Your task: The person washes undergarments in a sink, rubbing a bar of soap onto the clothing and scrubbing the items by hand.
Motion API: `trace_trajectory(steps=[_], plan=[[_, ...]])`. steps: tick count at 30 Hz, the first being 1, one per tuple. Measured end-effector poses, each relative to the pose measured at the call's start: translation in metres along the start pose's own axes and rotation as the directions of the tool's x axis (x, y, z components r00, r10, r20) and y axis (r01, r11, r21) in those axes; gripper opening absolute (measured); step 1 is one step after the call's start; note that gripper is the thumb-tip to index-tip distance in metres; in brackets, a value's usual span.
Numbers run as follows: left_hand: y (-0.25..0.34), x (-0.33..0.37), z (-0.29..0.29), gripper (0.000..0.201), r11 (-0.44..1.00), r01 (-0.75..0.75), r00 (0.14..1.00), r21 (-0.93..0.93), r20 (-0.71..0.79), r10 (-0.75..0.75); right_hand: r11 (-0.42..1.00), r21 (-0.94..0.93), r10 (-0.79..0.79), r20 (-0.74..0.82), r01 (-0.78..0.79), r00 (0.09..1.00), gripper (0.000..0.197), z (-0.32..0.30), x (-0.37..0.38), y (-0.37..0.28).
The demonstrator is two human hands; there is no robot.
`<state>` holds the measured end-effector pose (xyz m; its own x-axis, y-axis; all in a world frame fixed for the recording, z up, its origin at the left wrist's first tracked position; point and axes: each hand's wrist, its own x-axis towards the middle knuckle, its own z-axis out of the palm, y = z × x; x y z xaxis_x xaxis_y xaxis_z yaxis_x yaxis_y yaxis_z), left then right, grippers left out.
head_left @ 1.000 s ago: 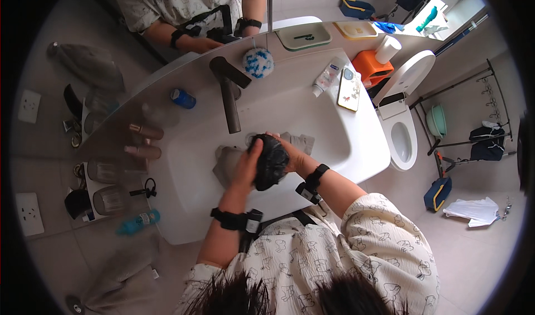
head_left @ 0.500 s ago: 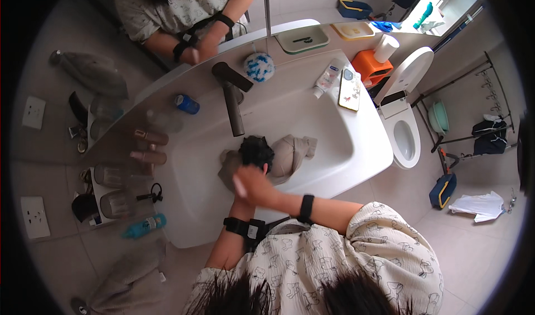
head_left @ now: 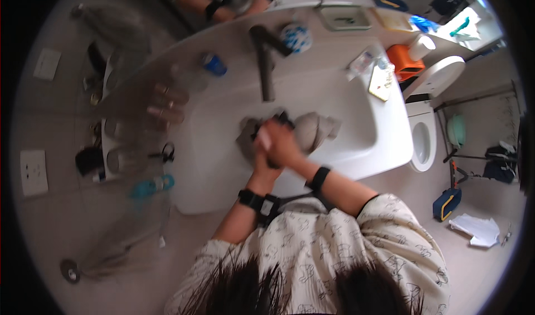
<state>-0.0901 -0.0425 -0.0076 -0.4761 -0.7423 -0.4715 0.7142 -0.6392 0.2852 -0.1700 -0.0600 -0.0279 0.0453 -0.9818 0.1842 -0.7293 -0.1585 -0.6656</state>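
Note:
Over the white sink basin [head_left: 214, 142], my two hands are pressed together, smeared by motion. My right hand [head_left: 283, 143] is closed over the top, its fingers folded toward my left hand [head_left: 264, 158], which lies lower and is largely covered. Black cloth [head_left: 286, 119] pokes out beyond and beside them, bunched in their grip; its kind is hidden. Just right of the hands a wet beige cloth [head_left: 313, 131] lies in the basin. More greyish-brown cloth [head_left: 245, 139] shows at their left. The dark tap [head_left: 267, 78] stands above, its spout end apart from the hands.
On the sink's right rim lie a phone [head_left: 381, 82] and a clear-and-white tube [head_left: 361, 65]. A blue can [head_left: 214, 64] and a blue-white puff [head_left: 296, 38] sit along the back. At the left are a teal bottle [head_left: 153, 186] and a wall shelf; a toilet [head_left: 423, 139] stands right.
The view has shifted, so the sink sits higher and farther right. My hands stay joined, and now cover more of the black cloth, which showed plainly beyond them before.

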Motion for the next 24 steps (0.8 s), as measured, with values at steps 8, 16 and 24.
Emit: trace_trajectory(steps=[8, 16, 24], plan=[[0.058, -0.036, 0.019, 0.023, 0.818, -0.097, 0.931, 0.567, -0.238, 0.275, 0.892, -0.061, 0.451, 0.18, -0.448, 0.874, 0.042, -0.028, -0.001, 0.12], [0.115, -0.034, -0.055, 0.035, 0.207, -0.02, 0.849, 0.978, -0.093, 0.521, 0.751, -0.632, 0.24, 0.531, 0.191, 0.813, 0.033, -0.017, -0.007, 0.117], [0.095, -0.022, -0.045, 0.048, -0.472, -0.115, 0.916, 0.874, 0.278, 0.291, 0.661, -0.537, 0.642, 0.043, -0.525, 0.765, 0.025, -0.079, 0.008, 0.154]])
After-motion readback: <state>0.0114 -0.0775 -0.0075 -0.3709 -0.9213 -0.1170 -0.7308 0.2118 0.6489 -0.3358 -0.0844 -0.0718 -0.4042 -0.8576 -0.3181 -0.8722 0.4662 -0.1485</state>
